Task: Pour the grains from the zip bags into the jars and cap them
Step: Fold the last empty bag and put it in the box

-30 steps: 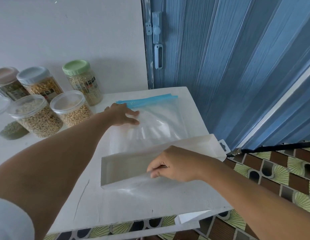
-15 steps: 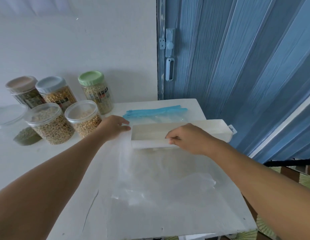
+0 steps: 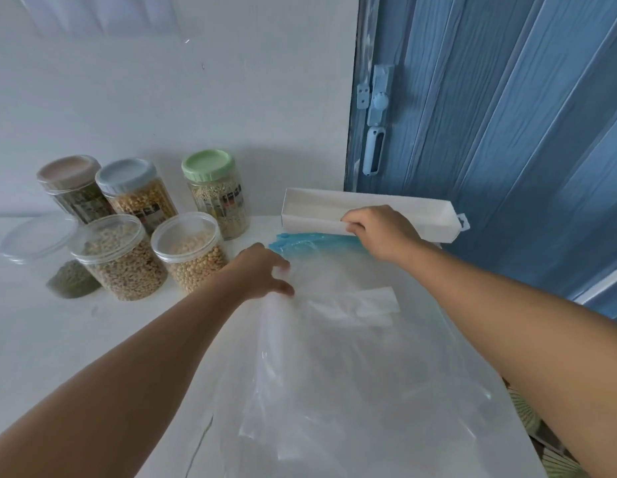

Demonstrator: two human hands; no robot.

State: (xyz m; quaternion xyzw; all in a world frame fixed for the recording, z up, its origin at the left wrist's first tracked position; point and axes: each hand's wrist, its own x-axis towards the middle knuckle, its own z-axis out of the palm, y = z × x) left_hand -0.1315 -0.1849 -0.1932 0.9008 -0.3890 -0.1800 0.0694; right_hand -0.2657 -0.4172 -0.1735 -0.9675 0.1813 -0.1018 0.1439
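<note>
Lying flat and crinkled on the white counter (image 3: 58,339), the clear zip bag (image 3: 334,357) is pinched by the left hand (image 3: 262,274); the right hand (image 3: 379,232) grips a long white cardboard box (image 3: 396,208) beyond its blue zipper strip.

The left hand (image 3: 262,272) covers its own fingertips, so its contact with the clear zip bags (image 3: 334,374) is unclear. The bags run off the bottom edge, and how many lie stacked cannot be told. The right hand (image 3: 379,232) hides part of the white box (image 3: 317,210) wall and the blue zip strip (image 3: 300,240). Jar labels are too blurred to read
</note>
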